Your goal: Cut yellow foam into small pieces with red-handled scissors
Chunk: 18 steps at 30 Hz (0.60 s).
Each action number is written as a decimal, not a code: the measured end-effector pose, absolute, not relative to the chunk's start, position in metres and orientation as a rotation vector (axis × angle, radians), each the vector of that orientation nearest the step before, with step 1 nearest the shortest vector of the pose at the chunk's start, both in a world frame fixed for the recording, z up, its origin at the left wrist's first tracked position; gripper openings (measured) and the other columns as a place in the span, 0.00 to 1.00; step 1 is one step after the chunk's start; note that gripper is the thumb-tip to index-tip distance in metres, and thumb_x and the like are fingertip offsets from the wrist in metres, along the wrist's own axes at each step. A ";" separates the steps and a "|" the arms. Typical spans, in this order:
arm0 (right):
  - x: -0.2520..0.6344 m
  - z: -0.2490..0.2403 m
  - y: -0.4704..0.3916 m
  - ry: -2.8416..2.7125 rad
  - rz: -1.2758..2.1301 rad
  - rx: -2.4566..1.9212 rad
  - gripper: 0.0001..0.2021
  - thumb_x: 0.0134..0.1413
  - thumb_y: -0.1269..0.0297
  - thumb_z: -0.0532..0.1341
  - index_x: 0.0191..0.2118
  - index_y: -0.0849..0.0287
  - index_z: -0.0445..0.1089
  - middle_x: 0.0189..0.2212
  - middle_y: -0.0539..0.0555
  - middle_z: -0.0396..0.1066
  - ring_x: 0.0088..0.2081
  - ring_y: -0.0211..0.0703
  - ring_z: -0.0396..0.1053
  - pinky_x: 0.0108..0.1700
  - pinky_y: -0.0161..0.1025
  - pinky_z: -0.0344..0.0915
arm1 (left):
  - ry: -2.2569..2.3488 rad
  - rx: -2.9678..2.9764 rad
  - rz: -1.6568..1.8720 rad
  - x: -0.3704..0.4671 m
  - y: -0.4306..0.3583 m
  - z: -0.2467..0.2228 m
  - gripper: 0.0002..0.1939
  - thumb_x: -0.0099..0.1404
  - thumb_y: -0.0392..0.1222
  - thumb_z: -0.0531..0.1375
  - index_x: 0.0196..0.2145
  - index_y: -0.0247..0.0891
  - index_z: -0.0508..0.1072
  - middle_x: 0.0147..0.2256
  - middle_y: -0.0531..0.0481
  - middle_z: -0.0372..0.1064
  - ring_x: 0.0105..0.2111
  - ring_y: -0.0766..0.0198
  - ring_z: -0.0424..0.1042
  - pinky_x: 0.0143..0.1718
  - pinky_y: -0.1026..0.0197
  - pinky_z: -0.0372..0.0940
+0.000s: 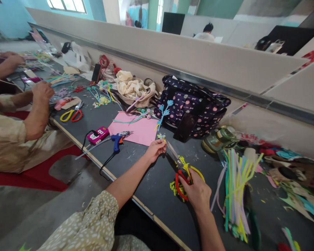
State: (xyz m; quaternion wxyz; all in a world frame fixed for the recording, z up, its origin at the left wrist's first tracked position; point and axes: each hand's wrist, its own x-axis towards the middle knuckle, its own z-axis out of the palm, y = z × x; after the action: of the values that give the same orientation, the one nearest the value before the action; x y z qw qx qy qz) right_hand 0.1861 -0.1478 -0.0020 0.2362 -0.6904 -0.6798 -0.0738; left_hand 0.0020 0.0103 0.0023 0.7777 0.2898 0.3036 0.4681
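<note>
My right hand [198, 192] grips a pair of scissors [176, 155] with one red and one yellow handle loop. The blades are parted and point toward my left hand [158, 150]. My left fingertips are pinched on a small yellow piece [164, 140], mostly covered by the fingers. Just beyond them shows a small blue and yellow bit [161, 136]; whether it is joined to the held piece I cannot tell. Short yellow cuttings [174, 188] lie on the dark table under the scissors. A pink sheet [138, 130] lies beyond my left hand.
A blue glue gun [117, 141] and a magenta box [98, 135] lie to the left. Behind are a dotted bag [199, 101], a phone [185, 127] and a jar [219, 138]. Pastel fuzzy stems [237, 191] are heaped right. A co-worker's hands [42, 91] are at far left.
</note>
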 end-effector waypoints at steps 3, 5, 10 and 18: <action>0.187 -0.003 -0.148 -1.856 -0.184 -1.902 0.27 0.54 0.44 0.55 0.49 0.62 0.67 0.36 0.55 0.74 0.35 0.41 0.72 0.35 0.35 0.64 | 0.647 0.620 1.005 0.001 0.010 0.002 0.17 0.46 0.44 0.70 0.28 0.32 0.69 0.24 0.53 0.65 0.20 0.74 0.63 0.24 0.69 0.58; 0.188 -0.003 -0.149 -1.851 -0.179 -1.903 0.27 0.54 0.44 0.55 0.49 0.62 0.67 0.37 0.56 0.74 0.35 0.41 0.72 0.35 0.35 0.64 | 0.638 0.618 1.004 0.001 0.010 0.002 0.16 0.46 0.43 0.70 0.28 0.32 0.69 0.25 0.53 0.65 0.21 0.75 0.63 0.24 0.69 0.58; 0.187 -0.001 -0.149 -1.863 -0.180 -1.893 0.26 0.54 0.45 0.55 0.50 0.62 0.67 0.38 0.57 0.74 0.35 0.41 0.72 0.36 0.35 0.64 | 0.634 0.593 0.997 0.001 0.010 0.003 0.17 0.46 0.42 0.70 0.29 0.32 0.69 0.24 0.53 0.65 0.21 0.74 0.63 0.25 0.68 0.59; 0.187 -0.002 -0.149 -1.872 -0.192 -1.891 0.25 0.54 0.45 0.55 0.49 0.61 0.67 0.37 0.55 0.74 0.34 0.39 0.71 0.33 0.33 0.63 | 0.607 0.576 1.015 0.001 0.008 0.005 0.16 0.47 0.42 0.70 0.29 0.32 0.70 0.24 0.53 0.65 0.21 0.74 0.63 0.25 0.68 0.60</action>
State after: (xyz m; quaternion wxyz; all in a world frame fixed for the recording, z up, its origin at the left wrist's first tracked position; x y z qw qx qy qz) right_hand 0.1874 -0.1488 -0.0016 0.2344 -0.6891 -0.6821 -0.0698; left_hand 0.0012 0.0079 0.0050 0.7913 0.2679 0.2821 0.4716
